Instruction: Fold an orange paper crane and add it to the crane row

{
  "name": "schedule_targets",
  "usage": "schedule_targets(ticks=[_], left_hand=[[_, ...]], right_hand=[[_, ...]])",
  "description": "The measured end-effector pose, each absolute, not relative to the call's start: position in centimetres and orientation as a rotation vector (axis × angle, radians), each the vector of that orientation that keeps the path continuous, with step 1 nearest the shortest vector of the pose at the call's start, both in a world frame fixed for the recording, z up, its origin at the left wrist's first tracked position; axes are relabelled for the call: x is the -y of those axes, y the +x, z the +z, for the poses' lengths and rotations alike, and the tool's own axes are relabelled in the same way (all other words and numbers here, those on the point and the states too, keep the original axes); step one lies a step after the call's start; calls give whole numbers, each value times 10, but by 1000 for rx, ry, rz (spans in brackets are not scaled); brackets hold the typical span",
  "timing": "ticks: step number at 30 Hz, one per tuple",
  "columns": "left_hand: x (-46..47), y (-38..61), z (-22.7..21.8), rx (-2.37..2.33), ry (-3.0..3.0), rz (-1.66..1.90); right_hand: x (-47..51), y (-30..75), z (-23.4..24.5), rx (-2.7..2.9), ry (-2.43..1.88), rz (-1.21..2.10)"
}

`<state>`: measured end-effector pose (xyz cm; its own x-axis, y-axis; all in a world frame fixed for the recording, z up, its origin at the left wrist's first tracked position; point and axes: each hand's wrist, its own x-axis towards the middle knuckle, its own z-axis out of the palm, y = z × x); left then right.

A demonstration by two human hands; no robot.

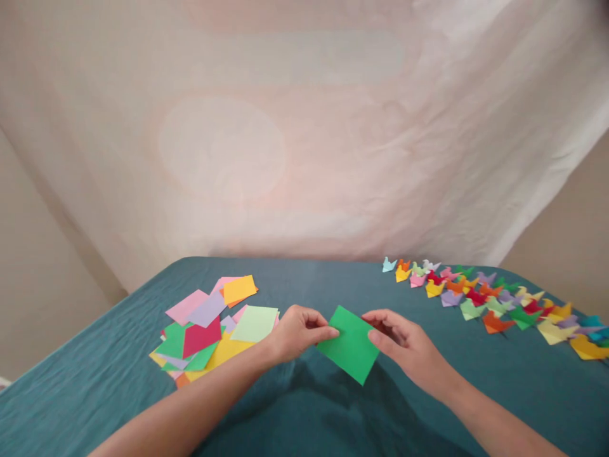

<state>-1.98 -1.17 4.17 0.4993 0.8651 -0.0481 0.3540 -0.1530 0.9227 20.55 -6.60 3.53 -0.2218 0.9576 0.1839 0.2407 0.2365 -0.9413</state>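
Note:
A square sheet of green origami paper (351, 348) is held between my two hands, tilted above the table, and it looks flat and uncreased. My left hand (301, 331) pinches its left corner between thumb and fingers. At the upper right corner, my right hand (402, 339) has its thumb on the front, with the fingers curled behind and partly hidden. Left of my left hand lies a loose heap of coloured paper squares, with a pale green square (255, 324) nearest to it and a dark red square (202, 337) further left.
Several folded paper birds (471, 308) in many colours stand in slanting rows along the right side. A dark teal cloth (304, 285) covers the table. Behind its far edge hangs a pale, wrinkled sheet (304, 158).

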Motion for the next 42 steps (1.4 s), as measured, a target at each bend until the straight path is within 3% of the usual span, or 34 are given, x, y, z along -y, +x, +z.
schedule_targets(ticks=[19, 23, 32, 37, 42], left_hand=[[3, 5, -8, -902, 1454, 644], [2, 5, -11, -906, 1470, 661], [-5, 0, -8, -816, 1434, 637], [-6, 1, -10, -871, 1411, 638], [-2, 2, -14, -887, 1547, 721]], right_hand=[[65, 209, -13, 1557, -1348, 977], [66, 212, -18, 1630, -1413, 693], [70, 215, -14, 2084, -1109, 58], [68, 217, -14, 2155, -1072, -76], [66, 218, -15, 2177, -1115, -10]])
